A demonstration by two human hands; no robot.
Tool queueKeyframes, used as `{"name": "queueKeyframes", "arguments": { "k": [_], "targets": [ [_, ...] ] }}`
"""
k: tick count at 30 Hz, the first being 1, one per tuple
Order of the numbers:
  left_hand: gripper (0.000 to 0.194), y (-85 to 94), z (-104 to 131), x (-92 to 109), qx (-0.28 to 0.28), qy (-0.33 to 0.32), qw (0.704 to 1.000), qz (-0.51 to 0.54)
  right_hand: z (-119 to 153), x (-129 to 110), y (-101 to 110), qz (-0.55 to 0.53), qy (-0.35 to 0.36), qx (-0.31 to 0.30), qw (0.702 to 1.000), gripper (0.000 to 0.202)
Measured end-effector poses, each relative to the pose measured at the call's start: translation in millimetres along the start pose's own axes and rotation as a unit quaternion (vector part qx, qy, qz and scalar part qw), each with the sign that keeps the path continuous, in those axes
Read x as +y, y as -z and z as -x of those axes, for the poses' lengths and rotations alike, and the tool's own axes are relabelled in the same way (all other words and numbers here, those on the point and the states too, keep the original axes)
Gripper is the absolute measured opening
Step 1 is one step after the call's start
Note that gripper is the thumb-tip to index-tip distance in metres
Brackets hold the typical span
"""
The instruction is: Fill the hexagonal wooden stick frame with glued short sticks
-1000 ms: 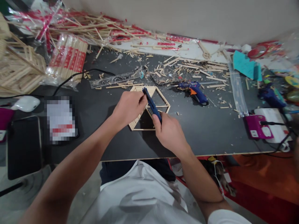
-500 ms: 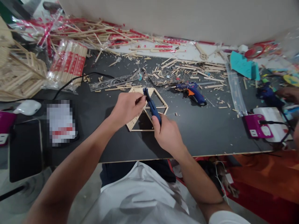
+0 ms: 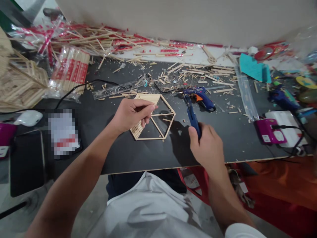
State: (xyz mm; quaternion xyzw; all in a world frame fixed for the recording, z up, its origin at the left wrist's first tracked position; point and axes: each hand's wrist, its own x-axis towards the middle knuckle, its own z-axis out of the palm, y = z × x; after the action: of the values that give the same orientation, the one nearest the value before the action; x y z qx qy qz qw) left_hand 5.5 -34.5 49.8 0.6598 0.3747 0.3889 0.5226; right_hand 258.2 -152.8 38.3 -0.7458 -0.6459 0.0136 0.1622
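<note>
On the dark tabletop lies a hexagonal frame [image 3: 169, 129] of thin wooden sticks, with spokes meeting at its middle. Its left and upper sections are filled with sticks laid side by side; the right and lower ones show the table. Over the left part hovers my left hand [image 3: 133, 115], thumb and fingers pinched; what they hold, if anything, is too small to make out. My right hand [image 3: 207, 145] is closed around the handle of a long blue cutter [image 3: 193, 117], right of the frame and apart from it. The cutter's tip points away from me, near the blue glue gun [image 3: 206, 99].
A clear ruler [image 3: 116, 89] and many stick offcuts [image 3: 173, 71] lie beyond the frame. Wrapped stick bundles [image 3: 70, 71] and a larger stick structure [image 3: 22, 82] stand left, near a phone [image 3: 27, 162]. A purple power adapter [image 3: 269, 131] sits right, close to the table's front edge.
My right hand has drawn the cutter away from the frame to the right. My left hand stays over the frame, its fingers turned slightly, and more of the spokes shows.
</note>
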Motion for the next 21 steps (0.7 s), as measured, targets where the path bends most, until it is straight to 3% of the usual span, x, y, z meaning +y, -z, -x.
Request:
{"name": "queueKeyframes", "arguments": {
  "k": [9, 16, 21],
  "targets": [
    [0.020, 1.9, -0.2, -4.9, 0.034, -0.014, 0.999, 0.006, -1.1, 68.6, -8.6, 0.156, 0.011, 0.028, 0.987, 0.068],
    [0.016, 3.8, -0.9, -4.7, 0.052, -0.028, 0.997, -0.041, -6.0, 76.3, -6.8, 0.151, 0.036, -0.015, 0.988, 0.069],
    [0.015, 4.9, 0.3, -7.3, 0.055, -0.059, 0.992, -0.094, -24.5, 67.1, -1.1, 0.039, 0.079, 0.042, 0.995, 0.046]
  ]
}}
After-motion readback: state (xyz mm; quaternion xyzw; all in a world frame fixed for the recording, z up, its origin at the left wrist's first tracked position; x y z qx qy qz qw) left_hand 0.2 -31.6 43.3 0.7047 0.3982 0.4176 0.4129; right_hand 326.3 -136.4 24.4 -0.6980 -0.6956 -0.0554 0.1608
